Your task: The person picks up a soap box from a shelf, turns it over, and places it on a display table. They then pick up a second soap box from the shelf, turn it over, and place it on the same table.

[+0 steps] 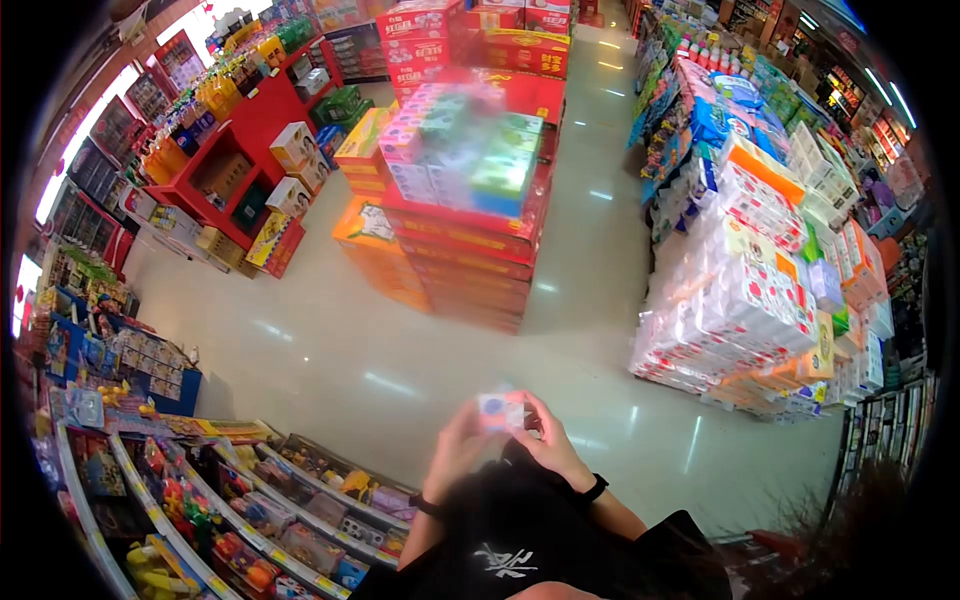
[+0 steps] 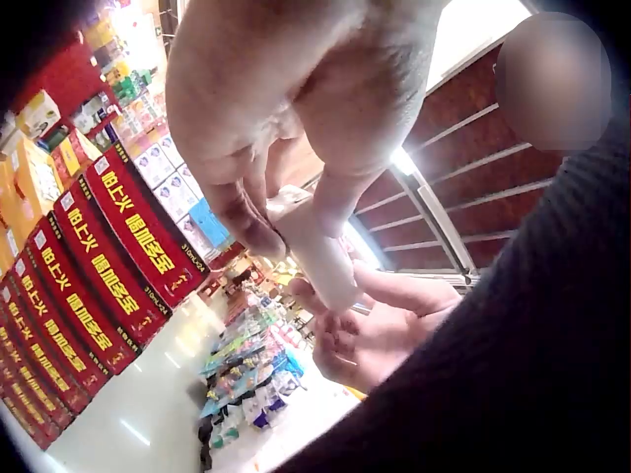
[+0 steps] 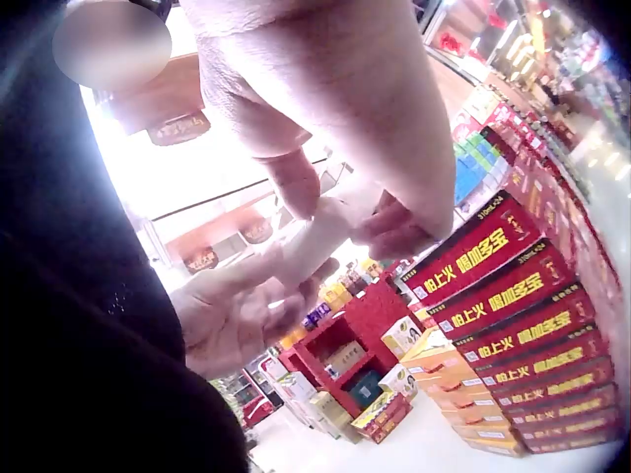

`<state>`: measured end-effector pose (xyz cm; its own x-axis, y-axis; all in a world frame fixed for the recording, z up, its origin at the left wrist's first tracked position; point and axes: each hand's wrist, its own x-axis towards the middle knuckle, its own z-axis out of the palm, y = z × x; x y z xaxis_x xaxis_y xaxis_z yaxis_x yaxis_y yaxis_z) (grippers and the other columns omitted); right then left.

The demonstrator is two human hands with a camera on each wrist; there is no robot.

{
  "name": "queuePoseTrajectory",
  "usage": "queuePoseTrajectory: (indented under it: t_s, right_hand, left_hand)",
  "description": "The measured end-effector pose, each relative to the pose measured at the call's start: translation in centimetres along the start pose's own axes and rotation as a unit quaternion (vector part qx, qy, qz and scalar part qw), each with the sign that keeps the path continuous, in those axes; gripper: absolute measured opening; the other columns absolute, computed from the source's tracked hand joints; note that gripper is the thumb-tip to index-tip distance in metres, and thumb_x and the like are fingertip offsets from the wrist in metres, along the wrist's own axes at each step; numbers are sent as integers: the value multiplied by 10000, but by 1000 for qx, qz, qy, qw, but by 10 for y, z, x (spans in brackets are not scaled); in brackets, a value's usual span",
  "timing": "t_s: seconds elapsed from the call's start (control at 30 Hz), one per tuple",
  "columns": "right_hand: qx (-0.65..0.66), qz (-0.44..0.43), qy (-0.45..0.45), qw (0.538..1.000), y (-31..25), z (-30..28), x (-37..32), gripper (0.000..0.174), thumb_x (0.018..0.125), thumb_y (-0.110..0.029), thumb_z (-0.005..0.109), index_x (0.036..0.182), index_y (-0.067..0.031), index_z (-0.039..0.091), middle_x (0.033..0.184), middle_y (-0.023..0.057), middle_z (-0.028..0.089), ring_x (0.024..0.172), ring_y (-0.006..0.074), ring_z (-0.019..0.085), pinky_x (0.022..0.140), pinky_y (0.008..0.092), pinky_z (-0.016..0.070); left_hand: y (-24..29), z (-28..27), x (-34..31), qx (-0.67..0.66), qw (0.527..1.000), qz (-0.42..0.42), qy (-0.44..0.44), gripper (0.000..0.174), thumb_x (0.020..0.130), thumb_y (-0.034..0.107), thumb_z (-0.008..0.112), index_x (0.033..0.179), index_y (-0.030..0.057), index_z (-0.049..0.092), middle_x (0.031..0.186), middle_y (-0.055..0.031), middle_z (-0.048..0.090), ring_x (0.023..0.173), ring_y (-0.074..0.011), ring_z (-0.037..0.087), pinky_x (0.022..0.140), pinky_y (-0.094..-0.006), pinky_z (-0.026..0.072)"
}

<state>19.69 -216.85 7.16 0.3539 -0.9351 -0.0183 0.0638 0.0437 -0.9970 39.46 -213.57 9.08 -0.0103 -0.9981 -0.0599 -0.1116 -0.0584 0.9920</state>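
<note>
A small white packet (image 1: 500,411) with blue and pink print is held up between both hands in front of the chest. My left hand (image 1: 458,445) grips its left end, and my right hand (image 1: 548,442) pinches the right end with thumb and fingers. Seen from the left wrist, the packet (image 2: 323,261) looks plain white, with the left thumb and fingers on its upper end. In the right wrist view the packet (image 3: 314,241) spans slantwise between the two hands, its printed face turned away.
Ahead stands a stack of red drink cartons (image 1: 480,265) topped with tissue packs (image 1: 430,140). Wrapped paper rolls (image 1: 730,310) are piled at right. Shelves of toys (image 1: 260,500) curve along the lower left. Shiny floor (image 1: 370,360) lies between them.
</note>
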Motion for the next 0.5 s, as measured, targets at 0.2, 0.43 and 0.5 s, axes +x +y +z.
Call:
queuePoseTrajectory:
  t_s: [0.2,0.43,0.5]
  right_hand:
    - [30,-7,-27,999,-14,-4,97,716,908,-79,725,1513,6,351,1278,100,598,960,138,603,840,292,516]
    - [-68,-121,-2,990,-33,-17,190,735,844,-100,780,1461,23,399,1265,142,616,970,194,627,884,345,520]
    - [-81,-130,15,988,-40,-17,208,735,825,-104,789,1448,15,417,1269,146,620,989,219,630,887,356,514]
  left_hand:
    - [20,-33,83,40,998,-17,35,592,880,-59,694,1436,-39,490,1161,-126,697,1028,-156,673,916,-315,555]
    - [14,-51,173,60,996,10,59,513,899,-62,650,1396,-72,522,1141,-109,693,1024,-162,668,917,-303,540]
    - [11,-52,189,34,997,15,75,505,897,-64,650,1386,-82,525,1137,-115,691,1028,-172,668,915,-299,540]
